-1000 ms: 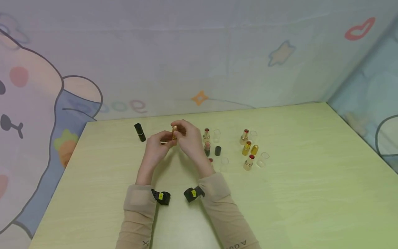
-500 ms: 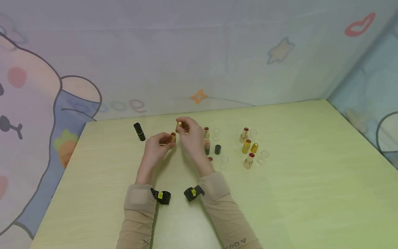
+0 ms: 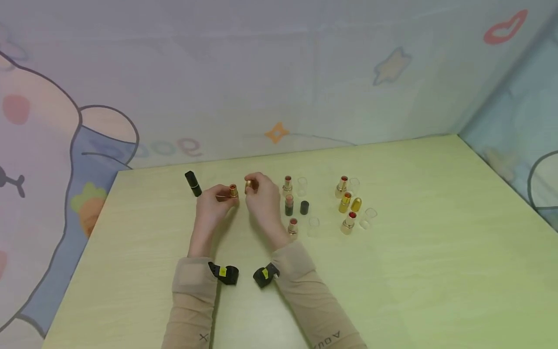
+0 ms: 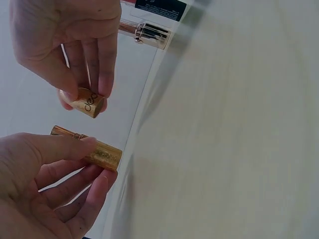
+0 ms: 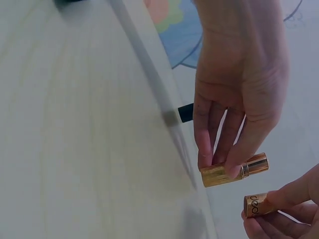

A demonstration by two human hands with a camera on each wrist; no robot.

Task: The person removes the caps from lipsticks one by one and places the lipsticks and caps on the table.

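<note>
Between thumb and fingers my left hand (image 3: 211,209) holds a gold lipstick tube (image 3: 233,191), upright with its open end up. My right hand (image 3: 264,203) pinches the lipstick's gold cap (image 3: 248,185) a little to the right, apart from the tube. Dark lettering shows on the cap (image 4: 89,103) in the left wrist view. The tube's textured gold base (image 5: 219,175) is visible in the right wrist view, with the left fingers on it. Just beyond the left hand stands a closed black lipstick (image 3: 193,184).
Right of my hands stand several uncapped lipsticks in two columns, among them a pink one in a dark case (image 3: 289,205) and a gold one (image 3: 345,202). Their caps lie beside them: a black cap (image 3: 304,207), a gold cap (image 3: 356,204) and clear ones (image 3: 313,226). A patterned cloth (image 3: 218,97) backs the table.
The cap has come off the gold lipstick. My right hand lifted it up to the right and then lowered it, while my left hand shifted slightly left with the tube.
</note>
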